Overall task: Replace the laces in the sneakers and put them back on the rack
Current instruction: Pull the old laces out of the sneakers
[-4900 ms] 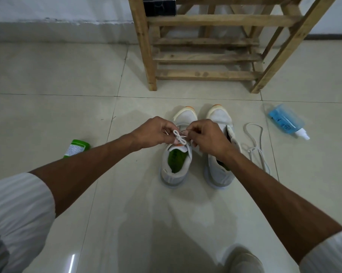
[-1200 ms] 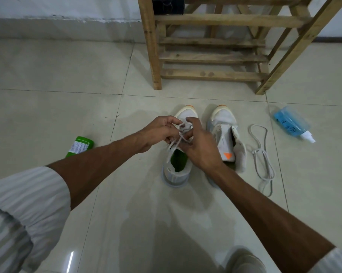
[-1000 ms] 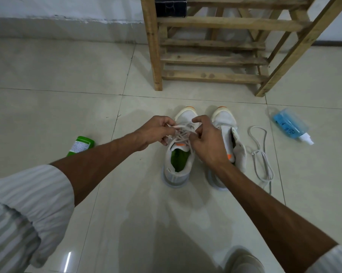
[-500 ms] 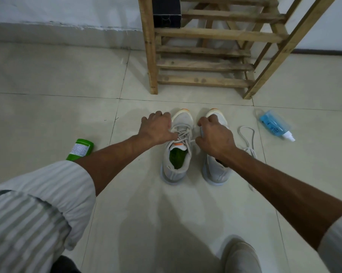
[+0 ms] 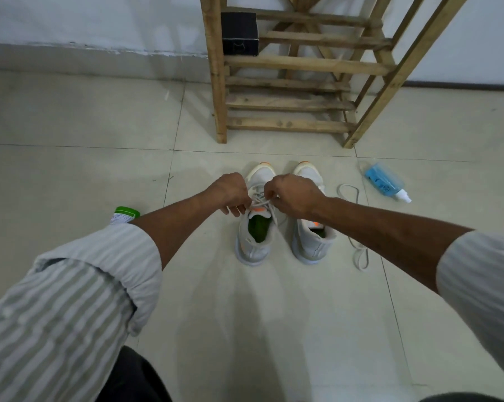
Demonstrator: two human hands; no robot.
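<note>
Looking down through the head camera, we see both arms reaching forward over a pale tiled floor, striped sleeves rolled back on each forearm. Our left hand and right hand meet above the laced sneaker. Both have the fingers curled in, each pinching a strand of the grey lace just above the tongue. The lace runs taut between the two hands and crosses the eyelets below them. This sneaker stands upright on the floor, toe pointing at the rack, and its green insole shows through the opening.

Just beside it, on the right of the view, stands the second sneaker, parallel and also toe-forward. Our right hand and wrist cover its front, so we cannot tell how far it is laced. A loose lace lies in loops on the floor to the right of that shoe, partly hidden under our right forearm.

Beyond the toes stands the wooden rack, set against the white wall, well apart from the shoes, with a black box on an upper slat. A blue bottle lies on its side near the rack's right leg. A green-capped container lies by our left forearm.
</note>
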